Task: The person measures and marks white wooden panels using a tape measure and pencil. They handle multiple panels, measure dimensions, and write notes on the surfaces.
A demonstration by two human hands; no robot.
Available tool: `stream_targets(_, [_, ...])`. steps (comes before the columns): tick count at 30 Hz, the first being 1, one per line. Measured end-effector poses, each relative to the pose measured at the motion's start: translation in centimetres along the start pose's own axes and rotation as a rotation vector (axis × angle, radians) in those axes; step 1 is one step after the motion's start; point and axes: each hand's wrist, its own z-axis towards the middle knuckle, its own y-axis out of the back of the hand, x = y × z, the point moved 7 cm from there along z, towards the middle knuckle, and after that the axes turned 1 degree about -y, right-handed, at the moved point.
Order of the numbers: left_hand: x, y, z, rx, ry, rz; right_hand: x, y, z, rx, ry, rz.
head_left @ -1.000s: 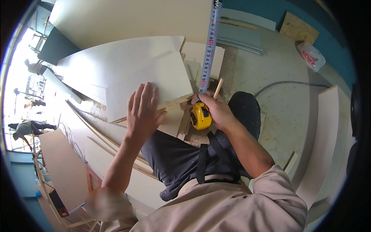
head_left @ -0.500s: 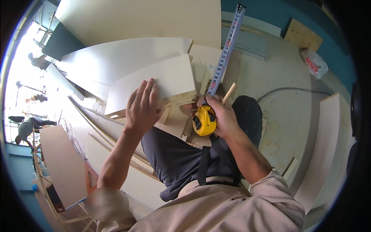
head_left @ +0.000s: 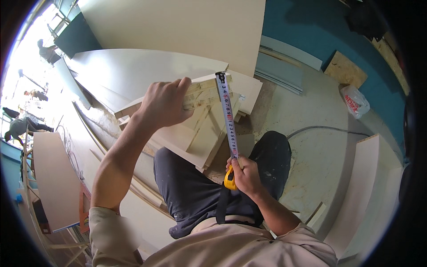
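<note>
My left hand (head_left: 162,106) is closed round the near side of a white-faced wooden board (head_left: 207,90), which is tipped up so its rough layered edge shows. Low in front of me, my right hand (head_left: 247,175) grips a yellow tape measure (head_left: 230,179). Its white metal blade (head_left: 229,118) runs out away from me, and the dark hooked tip lies at the board's right end. Whether the hook touches the board I cannot tell. Beneath are more pale boards (head_left: 180,133), stacked between my knees.
A large pale panel (head_left: 178,24) stands behind the stack. On the right are a plastic bag (head_left: 355,101), a plywood piece (head_left: 345,69), a dark cable (head_left: 327,127) and a long white box-like piece (head_left: 351,196). Long strips (head_left: 147,193) lie on the left. People work far left.
My left hand has gone from lying flat on the board to gripping it, and the board is tilted up. My right hand has drawn the tape measure nearer me; the pencil-like stick no longer shows.
</note>
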Motion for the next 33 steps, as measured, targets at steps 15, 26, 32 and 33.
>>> stream_targets(15, [0.9, 0.1, 0.9, 0.028, 0.058, -0.057, 1.6, 1.3, -1.1, -0.107, 0.068, -0.362])
stream_targets(26, [1.0, -0.2, 0.9, 0.03, 0.054, -0.049, 1.5, 1.4, -1.0, -0.081, 0.032, -0.302])
stream_targets(32, [0.9, 0.4, 0.7, -0.021, 0.053, -0.099, 0.4, 1.1, -1.1, 0.043, -0.064, 0.101])
stream_targets(33, [0.9, 0.5, 0.7, -0.02, 0.04, -0.11, 0.4, 0.9, -1.2, 0.087, -0.096, 0.27])
